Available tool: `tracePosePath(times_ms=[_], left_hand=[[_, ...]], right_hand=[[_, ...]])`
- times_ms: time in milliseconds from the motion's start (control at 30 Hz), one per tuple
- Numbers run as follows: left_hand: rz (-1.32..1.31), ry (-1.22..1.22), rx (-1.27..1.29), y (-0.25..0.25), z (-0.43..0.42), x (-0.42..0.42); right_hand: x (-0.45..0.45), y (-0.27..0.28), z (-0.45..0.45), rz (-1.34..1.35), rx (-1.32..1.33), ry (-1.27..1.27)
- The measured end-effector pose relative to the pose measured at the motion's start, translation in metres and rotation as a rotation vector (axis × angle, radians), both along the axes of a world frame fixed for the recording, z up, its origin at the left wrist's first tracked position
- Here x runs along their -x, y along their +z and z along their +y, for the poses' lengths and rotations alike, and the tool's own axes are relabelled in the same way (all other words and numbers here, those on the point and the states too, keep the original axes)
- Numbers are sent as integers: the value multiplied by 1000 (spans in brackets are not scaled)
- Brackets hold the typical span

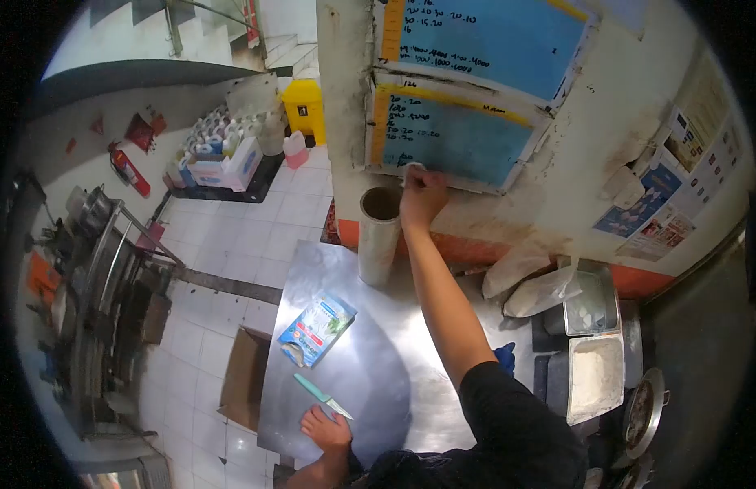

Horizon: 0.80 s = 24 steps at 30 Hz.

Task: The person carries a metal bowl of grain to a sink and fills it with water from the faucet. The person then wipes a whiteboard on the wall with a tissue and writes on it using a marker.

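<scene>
My right hand (424, 198) reaches up to the lower blue writing board (467, 134) on the wall. Its fingers are closed on a crumpled white piece (411, 169), tissue or cloth, against the board's bottom left part. Handwritten black numbers cover much of the board. My left hand (326, 429) lies on the metal table (365, 346) with fingers stretched out and nothing held. Just beyond its fingertips is a knife (322, 395) with a mint-green handle. Farther up the table lies a blue and white packet (317, 328).
A tall pale tube (379, 240) stands at the table's back edge, below my right hand. Plastic bags (528, 285) and metal pans (596, 379) sit at the right. A cardboard box (246, 379) is left of the table. Metal racks (121, 244) stand farther left.
</scene>
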<state>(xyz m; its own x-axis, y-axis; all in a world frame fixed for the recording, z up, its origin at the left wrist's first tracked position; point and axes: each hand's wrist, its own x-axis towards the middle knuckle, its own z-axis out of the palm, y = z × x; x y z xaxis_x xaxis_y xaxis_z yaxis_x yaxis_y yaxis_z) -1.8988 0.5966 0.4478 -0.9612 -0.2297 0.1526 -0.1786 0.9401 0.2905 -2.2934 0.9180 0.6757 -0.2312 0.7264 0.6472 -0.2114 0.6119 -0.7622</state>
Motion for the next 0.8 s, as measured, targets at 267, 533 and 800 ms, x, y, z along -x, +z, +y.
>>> tracePosePath(times_ms=[267, 533, 800], left_hand=[[-79, 29, -2, 4, -2, 2], [7, 14, 39, -4, -2, 1], [-61, 25, -63, 3, -1, 1]], right_hand=[[0, 0, 2, -50, -37, -65], [7, 7, -15, -186, 69, 154], [8, 18, -9, -259, 200, 215]])
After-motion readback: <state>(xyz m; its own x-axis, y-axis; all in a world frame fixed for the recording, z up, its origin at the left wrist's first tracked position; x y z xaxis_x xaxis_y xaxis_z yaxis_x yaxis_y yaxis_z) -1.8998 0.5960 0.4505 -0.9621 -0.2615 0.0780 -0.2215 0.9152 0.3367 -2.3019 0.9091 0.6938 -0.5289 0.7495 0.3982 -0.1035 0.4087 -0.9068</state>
